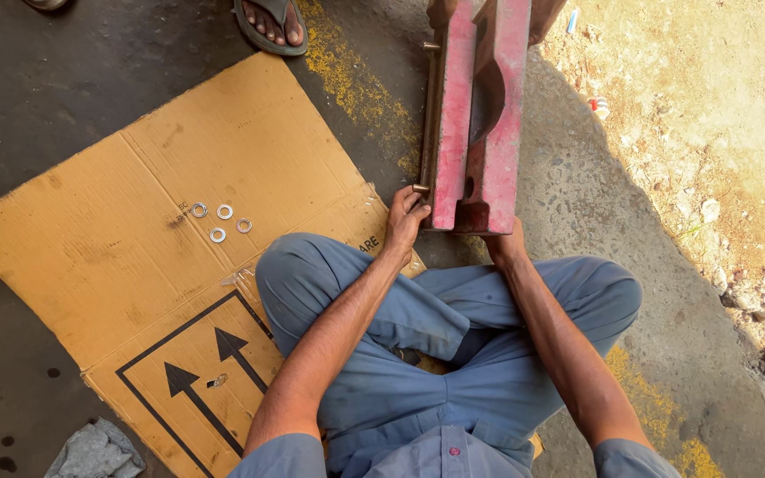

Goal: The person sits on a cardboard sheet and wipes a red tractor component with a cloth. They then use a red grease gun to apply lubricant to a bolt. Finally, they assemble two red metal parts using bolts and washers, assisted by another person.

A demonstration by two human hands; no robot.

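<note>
A grey rag (95,451) lies nearest, beside the flattened cardboard (117,257) with 4 washers (220,222) on it. The left hand (405,217) pinches a bolt (421,188) on the red metal casting (475,115); the right hand (506,245) sits behind its near end, grip hidden. Beyond, someone's sandalled foot (272,22).

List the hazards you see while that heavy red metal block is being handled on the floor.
1. The red metal block stands on edge; both the left hand and right hand grip its near end, just above the crossed legs, so a tip could crush fingers or legs.
2. A bystander's sandalled foot is close to its far end.
3. The four loose washers on the cardboard could scatter if knocked.
</note>
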